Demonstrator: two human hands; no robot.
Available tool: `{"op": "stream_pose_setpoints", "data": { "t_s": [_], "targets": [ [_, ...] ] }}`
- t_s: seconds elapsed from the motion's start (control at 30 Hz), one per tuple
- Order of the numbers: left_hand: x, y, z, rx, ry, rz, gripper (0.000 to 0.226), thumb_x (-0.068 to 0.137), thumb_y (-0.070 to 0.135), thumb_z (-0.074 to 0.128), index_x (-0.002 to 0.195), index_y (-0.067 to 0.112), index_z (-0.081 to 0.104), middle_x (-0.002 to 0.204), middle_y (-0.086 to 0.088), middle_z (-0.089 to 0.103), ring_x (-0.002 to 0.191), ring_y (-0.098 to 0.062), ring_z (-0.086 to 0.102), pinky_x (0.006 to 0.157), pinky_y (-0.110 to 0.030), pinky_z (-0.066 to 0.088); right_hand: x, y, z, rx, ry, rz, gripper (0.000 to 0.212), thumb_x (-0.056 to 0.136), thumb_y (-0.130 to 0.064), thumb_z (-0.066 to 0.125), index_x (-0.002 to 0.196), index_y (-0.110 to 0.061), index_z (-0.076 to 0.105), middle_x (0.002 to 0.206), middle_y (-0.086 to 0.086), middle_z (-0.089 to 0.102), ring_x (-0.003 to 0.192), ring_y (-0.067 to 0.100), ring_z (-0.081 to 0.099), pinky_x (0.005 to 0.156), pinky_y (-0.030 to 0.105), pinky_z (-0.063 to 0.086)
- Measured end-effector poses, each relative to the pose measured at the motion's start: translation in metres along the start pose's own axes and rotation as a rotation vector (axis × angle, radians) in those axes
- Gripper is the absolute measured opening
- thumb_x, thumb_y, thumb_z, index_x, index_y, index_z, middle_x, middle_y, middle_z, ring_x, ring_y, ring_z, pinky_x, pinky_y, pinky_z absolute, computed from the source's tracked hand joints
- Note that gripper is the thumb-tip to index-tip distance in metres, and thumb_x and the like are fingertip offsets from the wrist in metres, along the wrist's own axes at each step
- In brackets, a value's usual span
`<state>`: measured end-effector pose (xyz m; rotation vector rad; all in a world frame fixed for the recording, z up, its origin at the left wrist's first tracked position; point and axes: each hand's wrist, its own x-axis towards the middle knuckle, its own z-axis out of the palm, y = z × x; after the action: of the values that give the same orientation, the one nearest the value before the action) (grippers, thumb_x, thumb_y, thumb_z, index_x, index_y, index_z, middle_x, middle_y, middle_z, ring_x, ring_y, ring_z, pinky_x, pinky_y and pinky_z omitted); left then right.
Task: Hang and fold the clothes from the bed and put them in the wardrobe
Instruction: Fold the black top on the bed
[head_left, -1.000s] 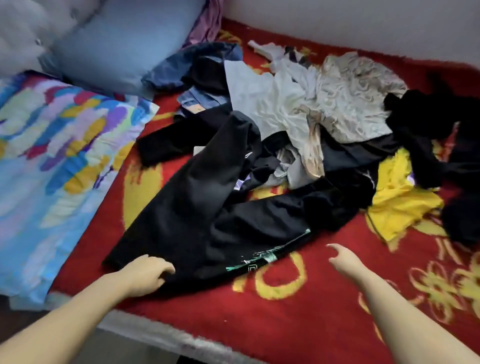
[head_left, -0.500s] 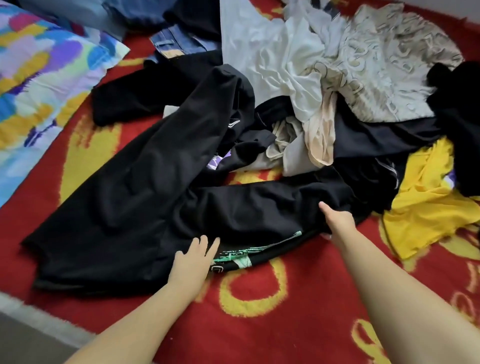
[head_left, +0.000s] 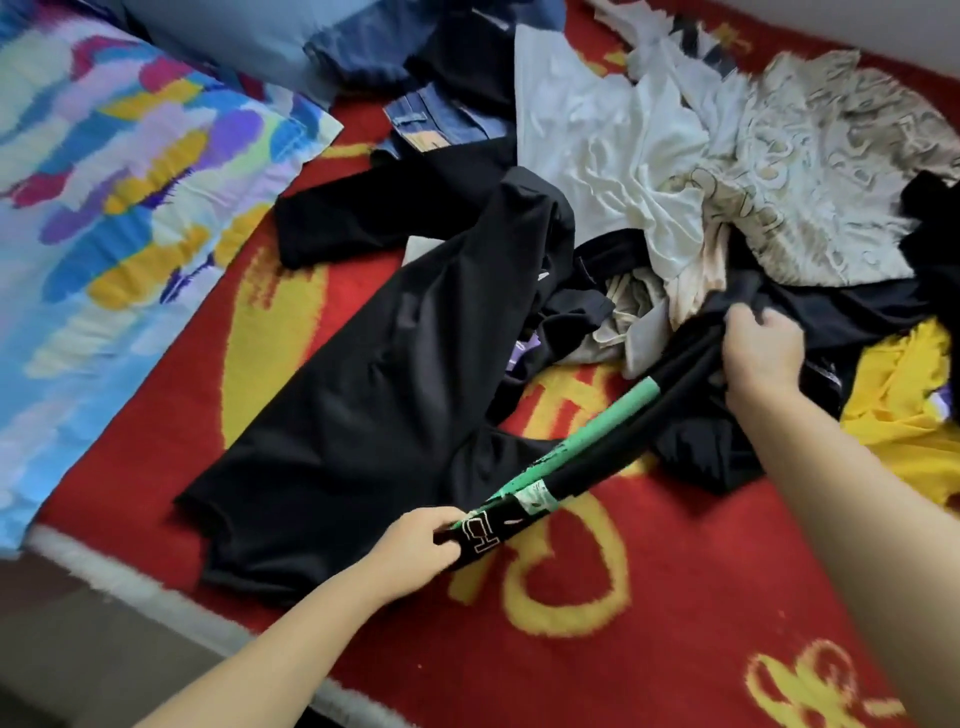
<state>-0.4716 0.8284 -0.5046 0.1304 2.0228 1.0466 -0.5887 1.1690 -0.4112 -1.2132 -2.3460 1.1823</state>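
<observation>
Pulling first garment from pile: black garment with green stripe (head_left: 597, 431) stretching taut, just in front of white shirt (head_left: 608, 156). Left hand (head_left: 415, 545) pinching its printed end; right hand (head_left: 758, 348) clenching the other end. Likely still sorting, nothing folded. Next calling for lifting it clear of black trousers (head_left: 374, 389) alongside.

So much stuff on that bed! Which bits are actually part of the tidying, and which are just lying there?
Part of the job:
- black garment with green stripe, gripped by left hand and right hand
- black trousers
- white shirt
- patterned cream garment
- yellow top
- jeans

Just lying about:
- colourful sheet
- blue pillow
- red blanket
</observation>
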Motion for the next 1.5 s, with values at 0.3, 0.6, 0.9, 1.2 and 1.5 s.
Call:
{"op": "stream_pose_setpoints", "data": {
  "t_s": [0.3,0.6,0.9,1.2,1.5],
  "targets": [
    [0.014,-0.069,-0.133,-0.135,0.279,-0.179,0.034,0.092,0.006,0.049,0.120,0.021,0.059,0.103,0.005,0.066,0.093,-0.012,0.062,0.080,-0.023,0.048,-0.098,-0.102,0.163,0.031,-0.518,-0.077,0.067,0.092,-0.019,0.052,0.152,-0.023,0.021,0.130,-0.001,0.050,0.119,0.015,0.052,0.098,0.026,0.040],
    [-0.027,-0.167,-0.211,1.215,-0.189,0.229,0.096,0.083,-0.009,0.040,0.149,0.027,-0.019,0.154,-0.007,-0.030,0.145,-0.027,-0.019,0.118,-0.043,0.003,-0.313,0.056,0.191,-1.034,-1.042,-0.705,0.096,0.082,-0.008,0.046,0.149,-0.030,-0.018,0.157,0.011,-0.023,0.141,0.030,-0.030,0.112,0.057,-0.011],
    [0.007,-0.185,-0.233,1.417,-0.322,0.440,0.074,0.093,-0.006,0.032,0.153,0.024,-0.002,0.160,-0.001,-0.012,0.148,-0.020,-0.008,0.116,-0.037,0.014,-0.332,0.073,0.223,-1.158,-0.954,-0.697,0.084,0.091,-0.004,0.038,0.150,-0.038,-0.012,0.158,0.011,-0.021,0.145,0.033,-0.019,0.111,0.063,-0.002],
    [-0.051,-0.144,-0.173,1.394,-0.523,0.475,0.056,0.092,0.007,0.039,0.142,0.031,0.042,0.147,0.008,0.044,0.140,-0.014,0.032,0.118,-0.038,0.006,-0.348,0.093,0.134,-1.086,-1.092,-0.699,0.092,0.082,0.011,0.036,0.152,-0.039,0.003,0.161,-0.001,-0.012,0.147,0.020,-0.015,0.117,0.052,-0.002],
    [-0.078,-0.079,-0.149,0.497,-0.752,-0.078,0.031,0.061,0.012,0.041,0.083,0.005,0.060,0.071,-0.001,0.044,0.066,-0.014,0.039,0.064,-0.029,0.033,-0.389,0.112,0.060,-0.296,-1.243,0.023,0.037,0.092,-0.015,0.049,0.127,-0.023,0.058,0.135,-0.006,0.057,0.130,0.015,0.047,0.102,0.018,0.037]
  ]
}}
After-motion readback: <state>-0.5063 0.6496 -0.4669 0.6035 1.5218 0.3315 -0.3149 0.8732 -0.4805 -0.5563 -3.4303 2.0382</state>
